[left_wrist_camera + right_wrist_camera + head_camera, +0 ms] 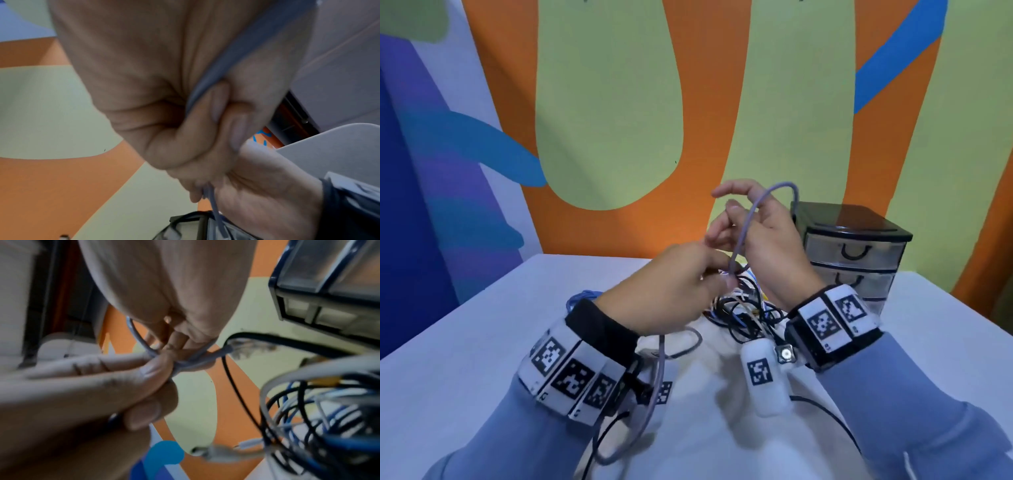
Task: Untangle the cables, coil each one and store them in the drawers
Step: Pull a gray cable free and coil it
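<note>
Fingers (717,270) of both hands pinch smooth round grey cable (748,219), looped.

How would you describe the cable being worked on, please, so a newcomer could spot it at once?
On the white table, left of the black-topped drawer unit, lies a tangle of cables. Above it, the left hand and right hand hold the grey cable, the only one arching upward.

No readable words, brand names or numbers are shown in any view. Only black-and-white square coded markers are seen, printed on the white wristbands (571,371) worn on both forearms and on a small white device (763,375) lying just beside the right wristband; they carry patterns, not letters. Tiny marks at the marker corners are too small to be read.
</note>
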Demonstrator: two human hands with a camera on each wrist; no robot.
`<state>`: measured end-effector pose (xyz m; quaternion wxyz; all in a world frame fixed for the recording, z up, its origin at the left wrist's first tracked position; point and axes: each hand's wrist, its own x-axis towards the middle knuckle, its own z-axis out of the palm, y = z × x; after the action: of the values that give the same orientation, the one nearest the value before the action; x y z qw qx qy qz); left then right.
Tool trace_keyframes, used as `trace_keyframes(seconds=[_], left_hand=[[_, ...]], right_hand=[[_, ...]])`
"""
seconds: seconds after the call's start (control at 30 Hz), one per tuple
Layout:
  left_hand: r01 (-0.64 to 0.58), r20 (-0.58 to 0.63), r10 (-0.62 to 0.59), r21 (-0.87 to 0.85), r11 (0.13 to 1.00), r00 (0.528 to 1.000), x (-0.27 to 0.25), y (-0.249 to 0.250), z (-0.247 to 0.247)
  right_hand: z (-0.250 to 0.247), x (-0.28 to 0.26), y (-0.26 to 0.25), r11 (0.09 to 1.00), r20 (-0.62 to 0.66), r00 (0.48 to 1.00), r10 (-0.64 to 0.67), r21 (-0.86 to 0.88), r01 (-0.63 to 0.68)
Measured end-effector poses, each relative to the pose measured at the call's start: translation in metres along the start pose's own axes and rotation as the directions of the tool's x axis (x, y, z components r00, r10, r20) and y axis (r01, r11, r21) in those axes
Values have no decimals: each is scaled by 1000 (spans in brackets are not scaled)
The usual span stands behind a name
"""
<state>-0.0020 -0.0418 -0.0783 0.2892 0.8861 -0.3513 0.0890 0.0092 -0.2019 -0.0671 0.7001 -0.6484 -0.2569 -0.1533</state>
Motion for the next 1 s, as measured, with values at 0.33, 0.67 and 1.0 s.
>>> trace_keyframes(seconds=[0.33, 0.67, 1.0], left_hand=[[121, -802, -189, -147, 982, 567, 2, -14, -18], [-111, -935, -24, -68, 991, 355, -4, -22, -35], [-230, -966, -161, -207, 951, 202, -4, -29, -44]], right_hand=[[-20, -16, -12, 780, 239, 884, 403, 415, -468], [-35, -7, -44, 795, 188, 952, 242, 524, -306], [-39, 0, -33, 709, 277, 866, 416, 497, -500]])
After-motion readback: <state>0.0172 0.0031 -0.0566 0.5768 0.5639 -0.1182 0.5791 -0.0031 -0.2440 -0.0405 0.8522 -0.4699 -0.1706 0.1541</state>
